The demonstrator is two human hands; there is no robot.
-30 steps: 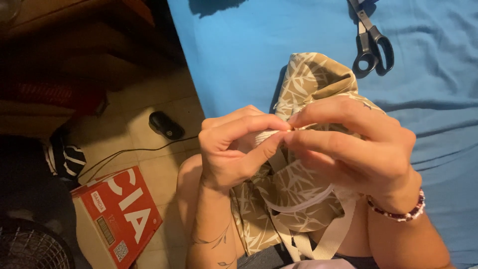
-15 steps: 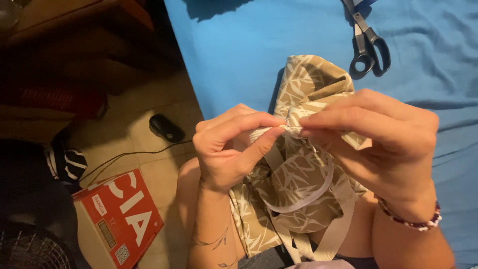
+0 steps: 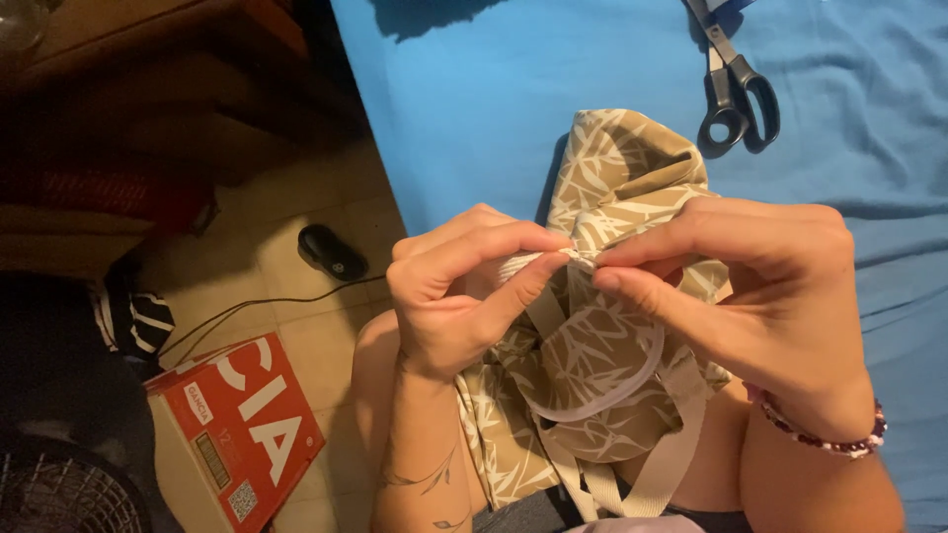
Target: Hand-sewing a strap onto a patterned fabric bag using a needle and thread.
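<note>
A tan fabric piece with a white leaf print (image 3: 592, 365) lies over my lap and the edge of the blue bed sheet (image 3: 494, 109). My left hand (image 3: 449, 296) pinches a white elastic band (image 3: 602, 400) at the fabric's gathered edge, thumb against forefinger. My right hand (image 3: 760, 286), with a beaded bracelet on the wrist, pinches the same spot from the other side; the fingertips of both hands meet there. The elastic hangs in a loop below my hands. Beige webbing straps (image 3: 652, 474) hang from the fabric's lower part.
Black-handled scissors (image 3: 736, 99) lie on the sheet at the top right. On the tiled floor to the left are a red cardboard box (image 3: 237, 424), a black mouse-like object (image 3: 331, 252) with a cable, a striped item (image 3: 133, 316) and a fan grille (image 3: 59, 494).
My right hand has shifted slightly right and down. Both hands keep pinching the elastic at the fabric's edge, and the elastic loop below has become more visible.
</note>
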